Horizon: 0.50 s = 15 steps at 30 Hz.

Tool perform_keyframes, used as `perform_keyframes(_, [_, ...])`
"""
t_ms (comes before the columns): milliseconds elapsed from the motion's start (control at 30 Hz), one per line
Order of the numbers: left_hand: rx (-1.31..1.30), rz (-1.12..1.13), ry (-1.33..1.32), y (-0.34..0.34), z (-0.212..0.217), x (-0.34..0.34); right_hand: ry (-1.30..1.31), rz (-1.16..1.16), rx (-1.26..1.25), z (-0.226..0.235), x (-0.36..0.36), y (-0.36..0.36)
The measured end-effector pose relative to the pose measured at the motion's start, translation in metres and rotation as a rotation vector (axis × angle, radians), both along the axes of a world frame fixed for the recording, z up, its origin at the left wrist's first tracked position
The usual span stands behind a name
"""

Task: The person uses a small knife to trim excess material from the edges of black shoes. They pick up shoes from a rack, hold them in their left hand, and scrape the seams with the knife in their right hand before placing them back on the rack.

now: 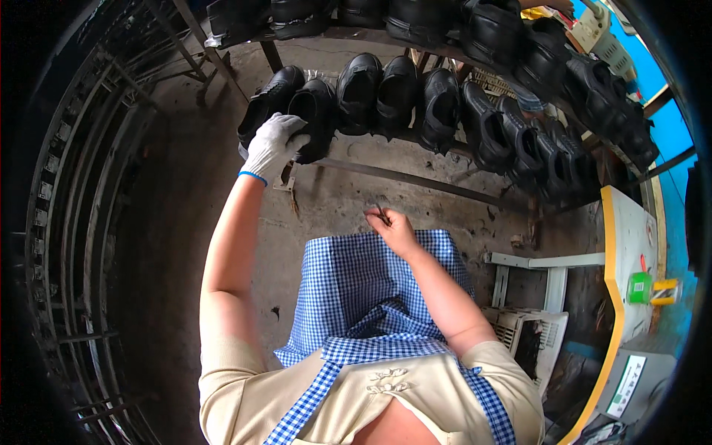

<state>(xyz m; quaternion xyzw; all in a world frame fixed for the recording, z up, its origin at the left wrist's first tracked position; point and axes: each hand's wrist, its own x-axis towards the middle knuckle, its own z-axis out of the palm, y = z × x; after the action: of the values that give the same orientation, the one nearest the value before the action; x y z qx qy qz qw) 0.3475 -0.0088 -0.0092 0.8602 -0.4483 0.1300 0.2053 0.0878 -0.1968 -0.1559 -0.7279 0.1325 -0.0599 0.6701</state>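
My left hand (273,141), in a white knitted glove with a blue cuff edge, is closed on the heel end of the leftmost black shoe (277,90) on the lower rack bar. Some of its fingers are hidden behind the glove's back. Close to the thumb stands a second black shoe (314,111). My bare right hand (393,228) is in front of the apron, its fingers pinched round a small, thin, dark object (383,215). Its exact kind is too small to make out.
Several black shoes (437,111) line the lower bar, and more (423,21) stand on the upper one. Empty metal racks (74,222) are at the left. A white table with a yellow edge (610,297) stands right, above a pale plastic crate (545,341).
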Motion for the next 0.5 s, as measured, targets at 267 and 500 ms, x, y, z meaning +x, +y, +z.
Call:
perform_keyframes(267, [-0.267,0.347,0.323,0.018,-0.052,0.030,-0.009,-0.005,0.248,0.007,0.014,0.006])
perform_keyframes(500, [-1.057,0.578,0.927,-0.005,-0.068,0.051,0.151,-0.068,0.359,0.006,0.012,-0.003])
